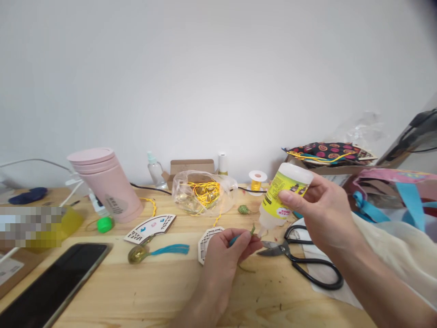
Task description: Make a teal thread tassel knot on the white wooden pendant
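Observation:
My right hand point(324, 212) grips a glue bottle point(282, 193) with a yellow label, tipped so that its nozzle points down. The nozzle tip meets the fingertips of my left hand point(227, 253), which pinches a small piece with a green cord end point(253, 229) and a bit of blue; most of it is hidden by the fingers. Behind my left hand lies an octagonal wooden lattice piece point(204, 246), partly covered. Black-handled scissors point(290, 250) lie under and beside the bottle, blades toward my left hand.
To the left lie a fan-shaped wooden piece point(150, 229), a gold bell point(137, 254) with a blue tassel point(170, 249), and a phone point(56, 282). Behind stand a pink tumbler point(109, 187), a plastic bag of bells point(205, 193) and a spool of yellow cord point(256, 182).

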### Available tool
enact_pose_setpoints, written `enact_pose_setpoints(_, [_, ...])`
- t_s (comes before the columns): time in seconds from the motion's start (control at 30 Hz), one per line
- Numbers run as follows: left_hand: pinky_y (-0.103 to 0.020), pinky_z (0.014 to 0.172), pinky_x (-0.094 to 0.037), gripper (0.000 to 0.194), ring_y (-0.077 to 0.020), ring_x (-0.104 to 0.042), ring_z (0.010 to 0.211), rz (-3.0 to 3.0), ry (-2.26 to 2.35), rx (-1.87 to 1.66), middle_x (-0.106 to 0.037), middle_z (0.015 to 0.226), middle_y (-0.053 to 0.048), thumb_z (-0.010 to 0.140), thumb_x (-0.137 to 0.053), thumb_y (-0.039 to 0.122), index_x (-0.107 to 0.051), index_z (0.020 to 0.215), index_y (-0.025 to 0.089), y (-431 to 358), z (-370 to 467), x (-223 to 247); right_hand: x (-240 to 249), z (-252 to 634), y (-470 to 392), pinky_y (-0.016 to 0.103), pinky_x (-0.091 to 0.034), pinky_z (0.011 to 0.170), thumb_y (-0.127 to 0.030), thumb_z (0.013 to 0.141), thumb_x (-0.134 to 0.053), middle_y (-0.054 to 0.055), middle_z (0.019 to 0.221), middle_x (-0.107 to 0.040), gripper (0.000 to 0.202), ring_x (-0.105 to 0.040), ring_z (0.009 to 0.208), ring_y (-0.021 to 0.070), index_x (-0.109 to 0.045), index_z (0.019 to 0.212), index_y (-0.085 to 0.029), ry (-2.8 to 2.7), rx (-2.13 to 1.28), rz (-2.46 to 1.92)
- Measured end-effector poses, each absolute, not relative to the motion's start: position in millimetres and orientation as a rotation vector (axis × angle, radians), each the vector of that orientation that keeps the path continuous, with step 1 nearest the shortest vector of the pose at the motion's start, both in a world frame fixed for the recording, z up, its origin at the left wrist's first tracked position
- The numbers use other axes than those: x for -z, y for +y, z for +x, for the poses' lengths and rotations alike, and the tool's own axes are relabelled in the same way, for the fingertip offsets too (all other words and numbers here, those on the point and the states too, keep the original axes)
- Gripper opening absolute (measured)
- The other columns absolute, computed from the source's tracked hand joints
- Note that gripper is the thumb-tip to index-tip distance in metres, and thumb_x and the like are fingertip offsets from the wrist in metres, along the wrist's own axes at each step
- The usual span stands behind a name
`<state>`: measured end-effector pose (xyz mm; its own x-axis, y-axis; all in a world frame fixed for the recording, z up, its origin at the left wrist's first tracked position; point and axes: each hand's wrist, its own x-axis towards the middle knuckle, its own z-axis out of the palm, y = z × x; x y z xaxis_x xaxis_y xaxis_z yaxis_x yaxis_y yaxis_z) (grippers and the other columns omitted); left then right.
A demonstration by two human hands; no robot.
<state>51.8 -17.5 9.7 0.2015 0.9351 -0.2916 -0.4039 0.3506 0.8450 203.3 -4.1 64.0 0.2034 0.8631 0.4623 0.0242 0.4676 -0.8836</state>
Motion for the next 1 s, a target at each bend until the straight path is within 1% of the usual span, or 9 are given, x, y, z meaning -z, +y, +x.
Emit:
enact_pose_setpoints(0.2, [-0.027, 0.076, -0.05, 0.013, -0.0172, -0.065, 0.071, 0.694, 0.926, -1.06, -0.07, 0.072, -0.009, 0.065, -0.066, 0.022, -0.062, 0.067, 0.01, -17.4, 52.0, -9.6, -64.3, 202.8, -4.3, 0.021, -0.053, 0.058, -0.023, 0.059, -0.074, -0.001, 0.076, -0.067, 0.028, -0.062, 0.067, 0.0135, -0.063, 0.085, -0.02, -1.236, -0.704, -0.905])
enact_pose_setpoints(0.53, [-0.027, 0.076, -0.05, 0.012, -0.0173, -0.065, 0.071, 0.693, 0.939, -1.056, -0.07, 0.072, -0.009, 0.065, -0.066, 0.021, -0.062, 0.066, 0.01, -17.3, 51.6, -10.1, -65.5, 200.7, -5.0, 0.024, -0.054, 0.057, -0.025, 0.059, -0.074, 0.001, 0.076, -0.066, 0.029, -0.063, 0.067, 0.0156, -0.062, 0.085, -0.019, -1.259, -0.686, -0.924])
enact_pose_setpoints(0.83, [-0.025, 0.074, -0.05, 0.011, -0.0159, -0.065, 0.069, 0.697, 0.917, -1.068, -0.07, 0.071, -0.009, 0.067, -0.065, 0.019, -0.063, 0.066, 0.009, -15.9, 52.6, -8.9, -67.7, 197.4, -10.4, 0.018, -0.052, 0.053, -0.023, 0.057, -0.075, -0.002, 0.071, -0.065, 0.029, -0.06, 0.064, 0.0115, -0.061, 0.082, -0.02, -1.298, -0.661, -0.925])
enact_pose_setpoints(1.0, [-0.025, 0.075, -0.05, 0.011, -0.0159, -0.065, 0.07, 0.694, 0.917, -1.066, -0.07, 0.071, -0.009, 0.067, -0.064, 0.019, -0.063, 0.066, 0.009, -15.9, 52.7, -9.8, -67.8, 196.3, -12.1, 0.017, -0.051, 0.051, -0.023, 0.057, -0.075, -0.003, 0.07, -0.063, 0.029, -0.059, 0.063, 0.0111, -0.06, 0.082, -0.021, -1.332, -0.592, -0.944])
